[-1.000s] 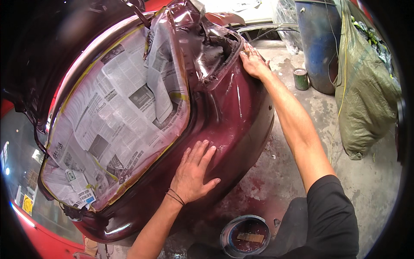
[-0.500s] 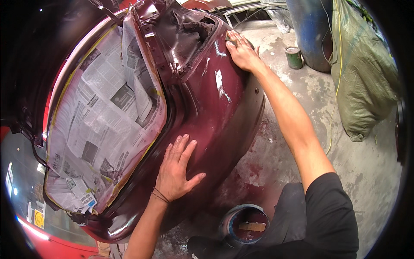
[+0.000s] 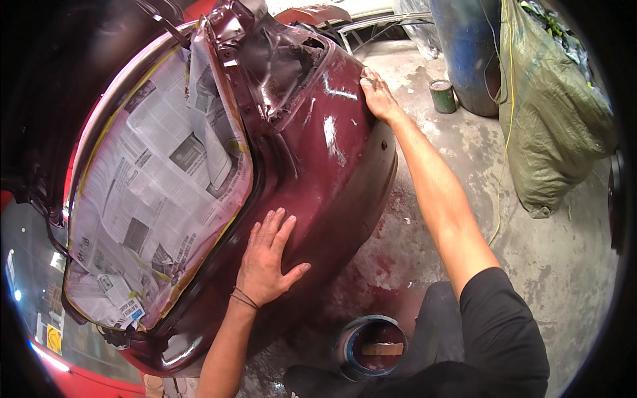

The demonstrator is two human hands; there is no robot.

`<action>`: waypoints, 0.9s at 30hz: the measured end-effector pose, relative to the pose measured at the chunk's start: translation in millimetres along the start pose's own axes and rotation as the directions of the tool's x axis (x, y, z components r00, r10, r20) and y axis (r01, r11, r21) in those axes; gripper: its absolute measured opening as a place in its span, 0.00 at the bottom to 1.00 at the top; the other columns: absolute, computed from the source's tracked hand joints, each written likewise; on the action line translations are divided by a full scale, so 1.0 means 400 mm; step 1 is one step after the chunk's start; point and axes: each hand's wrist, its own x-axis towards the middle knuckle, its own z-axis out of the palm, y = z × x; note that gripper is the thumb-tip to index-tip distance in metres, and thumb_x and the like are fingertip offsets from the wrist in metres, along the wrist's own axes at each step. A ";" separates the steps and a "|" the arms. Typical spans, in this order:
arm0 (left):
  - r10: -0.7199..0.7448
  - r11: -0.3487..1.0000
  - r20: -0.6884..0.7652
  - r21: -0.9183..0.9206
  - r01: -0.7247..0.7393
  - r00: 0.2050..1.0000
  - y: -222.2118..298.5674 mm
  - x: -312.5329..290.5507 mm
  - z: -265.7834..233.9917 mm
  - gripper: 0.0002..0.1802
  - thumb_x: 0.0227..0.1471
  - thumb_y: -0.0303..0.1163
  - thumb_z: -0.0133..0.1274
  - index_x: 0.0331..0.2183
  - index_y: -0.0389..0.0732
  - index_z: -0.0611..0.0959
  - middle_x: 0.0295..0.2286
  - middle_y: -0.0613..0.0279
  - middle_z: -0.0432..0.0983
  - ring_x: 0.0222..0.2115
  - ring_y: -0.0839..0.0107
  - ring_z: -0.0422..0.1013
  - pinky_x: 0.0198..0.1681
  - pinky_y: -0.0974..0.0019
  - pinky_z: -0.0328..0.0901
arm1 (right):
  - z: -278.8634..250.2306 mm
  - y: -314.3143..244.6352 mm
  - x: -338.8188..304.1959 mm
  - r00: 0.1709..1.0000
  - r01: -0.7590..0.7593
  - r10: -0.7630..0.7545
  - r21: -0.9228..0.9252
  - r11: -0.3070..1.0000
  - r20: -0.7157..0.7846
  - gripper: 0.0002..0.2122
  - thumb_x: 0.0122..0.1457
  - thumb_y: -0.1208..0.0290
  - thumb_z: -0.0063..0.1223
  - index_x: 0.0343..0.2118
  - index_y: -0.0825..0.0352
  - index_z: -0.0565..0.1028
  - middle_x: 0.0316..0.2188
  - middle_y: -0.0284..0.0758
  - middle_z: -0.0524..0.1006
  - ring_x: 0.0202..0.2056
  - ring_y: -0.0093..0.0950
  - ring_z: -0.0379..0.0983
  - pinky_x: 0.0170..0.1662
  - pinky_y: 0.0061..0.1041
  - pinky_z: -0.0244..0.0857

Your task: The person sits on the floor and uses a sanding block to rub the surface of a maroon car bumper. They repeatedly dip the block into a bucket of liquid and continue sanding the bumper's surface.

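Observation:
A dark red car body panel point(image 3: 312, 166) curves away before me, with pale sanded or filled patches point(image 3: 333, 139) on its upper part. At the panel's far right edge, my right hand point(image 3: 380, 96) presses down with fingers together over a small brownish sanding pad, which is mostly hidden under them. My left hand point(image 3: 265, 255) lies flat on the panel nearer to me, fingers and thumb spread, holding nothing. Left of it, newspaper masking point(image 3: 159, 179) covers a large opening in the car, with yellow tape along its rim.
A bucket point(image 3: 345, 351) of reddish liquid stands by my legs, with a tan block point(image 3: 383, 349) in it. Beyond the panel are a green can point(image 3: 442, 98), a blue drum point(image 3: 468, 56), and a full green sack point(image 3: 551, 119). A yellow cord point(image 3: 509, 132) hangs down along the sack.
My right hand has slid a little down along the panel's edge, and the pad shows less. The left hand keeps its place on the panel. The view has shifted slightly.

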 end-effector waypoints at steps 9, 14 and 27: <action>0.019 1.000 -0.040 0.000 -0.019 0.999 0.005 0.003 0.001 0.56 0.54 0.48 0.74 0.75 0.43 0.65 0.75 0.43 0.58 0.76 0.43 0.55 0.78 0.38 0.52 | 0.079 -0.206 -0.666 0.937 0.350 -0.349 -0.112 0.930 0.027 0.30 0.78 0.53 0.45 0.80 0.49 0.59 0.82 0.33 0.56 0.83 0.48 0.40 0.78 0.73 0.33; 0.029 0.999 -0.063 -0.016 -0.030 0.998 -0.016 -0.013 0.026 0.54 0.55 0.49 0.73 0.75 0.44 0.65 0.74 0.45 0.59 0.75 0.44 0.57 0.77 0.38 0.52 | 0.005 -0.152 -0.326 0.990 0.125 -0.134 -0.157 0.980 -0.047 0.30 0.81 0.46 0.33 0.81 0.49 0.57 0.83 0.31 0.53 0.83 0.43 0.43 0.79 0.68 0.35; -0.120 0.992 -0.106 -0.060 0.114 0.987 -0.061 -0.289 -0.010 0.38 0.76 0.51 0.49 0.74 0.38 0.68 0.73 0.45 0.62 0.75 0.45 0.56 0.77 0.41 0.52 | -0.003 -0.412 -0.721 0.905 0.419 -0.285 -0.552 0.721 0.315 0.25 0.81 0.53 0.40 0.78 0.42 0.64 0.80 0.23 0.61 0.82 0.34 0.46 0.77 0.73 0.39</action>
